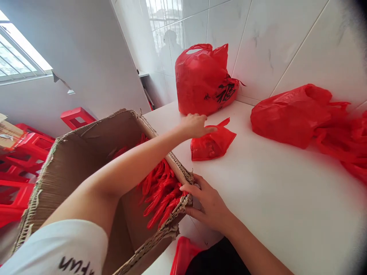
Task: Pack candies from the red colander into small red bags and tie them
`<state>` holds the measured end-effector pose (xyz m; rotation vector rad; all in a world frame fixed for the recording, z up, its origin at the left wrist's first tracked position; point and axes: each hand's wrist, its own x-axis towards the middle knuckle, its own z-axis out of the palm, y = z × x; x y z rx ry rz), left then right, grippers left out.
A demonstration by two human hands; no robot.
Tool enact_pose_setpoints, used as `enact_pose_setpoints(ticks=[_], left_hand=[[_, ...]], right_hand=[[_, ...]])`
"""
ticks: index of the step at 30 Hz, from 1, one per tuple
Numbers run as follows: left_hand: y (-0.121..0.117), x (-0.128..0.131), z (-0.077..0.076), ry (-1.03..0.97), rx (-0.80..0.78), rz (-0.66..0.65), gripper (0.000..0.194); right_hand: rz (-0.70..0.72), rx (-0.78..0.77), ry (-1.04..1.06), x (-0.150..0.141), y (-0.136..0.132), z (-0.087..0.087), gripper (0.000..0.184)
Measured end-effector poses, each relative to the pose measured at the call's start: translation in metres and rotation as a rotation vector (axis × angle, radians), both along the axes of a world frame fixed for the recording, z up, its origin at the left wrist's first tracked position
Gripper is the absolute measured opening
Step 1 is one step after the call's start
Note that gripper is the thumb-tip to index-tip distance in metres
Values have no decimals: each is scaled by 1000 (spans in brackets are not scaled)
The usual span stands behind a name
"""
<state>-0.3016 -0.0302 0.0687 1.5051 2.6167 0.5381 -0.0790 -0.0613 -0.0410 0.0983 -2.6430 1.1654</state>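
Spreading from 12 round to 5 o'clock, a smooth white table point(272, 191) meets a glossy, faintly veined tiled wall point(266, 42) that mirrors a barred window and a person's silhouette. Daylight enters through the window point(17, 53) at 10 o'clock, beside a plain grey wall point(80, 49); red plastic stools point(17, 194) crowd 8 to 9. On the tabletop, a bulging red bag point(200, 80) with black lettering stands at 12, a slumped red bag point(286, 114) lies toward 2, and a small red bag point(212, 147) sits just off centre toward 3. Above that one, the left hand point(195, 126) bends loosely; whether it grips, I cannot tell. At 5, the right hand point(210, 206) clasps the frayed corner of a cardboard box point(80, 145) filling 8, with bunched red plastic point(160, 187) inside.
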Motion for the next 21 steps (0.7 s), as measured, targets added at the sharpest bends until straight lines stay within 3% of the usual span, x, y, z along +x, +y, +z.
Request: enact_pose_setpoints(ticks=[2,4,7,9,11,13,15,18,21], left_hand=[[17,6,-11,-85,-116,27,59],[19,0,-15,-167,-144,17,49],[-8,-17,1,-311,-109,-36,41],[-43,-32,23,-432,-15,-71,42],[-89,-50,45,-723,256,-60,39],[-140,-71,61,-777,492,66,37],[-188,-94,67,-695,658,218,38],[-248,-129,52,-648,466,485,50],[-289,-152,14,-587,205,669,55]], right_hand=[[-3,0,13,1,0,0,46],[-1,0,30,1,0,0,46],[11,-2,25,1,2,2,47],[20,-10,9,1,3,3,46],[27,-25,-1,1,5,4,44],[28,-40,2,1,5,4,43],[25,-46,9,2,5,3,42],[22,-42,21,2,3,1,42],[24,-40,32,2,2,-1,40]])
